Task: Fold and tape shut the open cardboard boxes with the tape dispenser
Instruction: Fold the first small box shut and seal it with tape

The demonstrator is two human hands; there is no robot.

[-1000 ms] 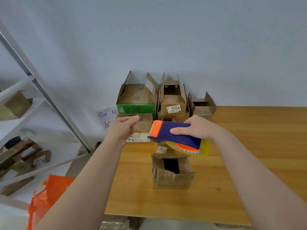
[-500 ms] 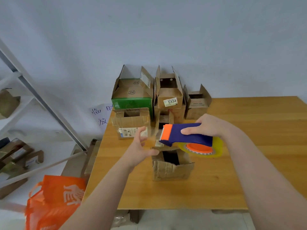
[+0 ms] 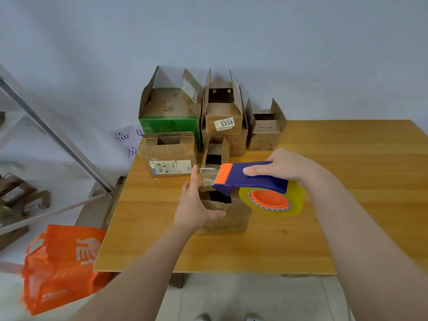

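A small brown cardboard box point(image 3: 228, 217) stands open at the middle of the wooden table point(image 3: 352, 181), its dark opening facing up. My right hand point(image 3: 281, 166) grips the handle of the blue and orange tape dispenser point(image 3: 251, 178), held just above the box; its yellowish tape roll point(image 3: 272, 201) hangs at the right. A short strip of clear tape point(image 3: 208, 169) stretches from the dispenser's orange head to the fingertips of my left hand point(image 3: 196, 203). That hand stands upright at the box's left side, its thumb lying against the box front.
Several open boxes stand at the table's back: a green one point(image 3: 169, 122), one labelled 5334 point(image 3: 223, 114), a small one point(image 3: 265, 132), a labelled one point(image 3: 169, 158) and a narrow one point(image 3: 215, 154). An orange bag point(image 3: 60, 265) and a metal rack point(image 3: 55, 137) are at left.
My left hand dropped from the dispenser's head to the left side of the small box, drawing out a strip of tape. The dispenser came down closer to the box.
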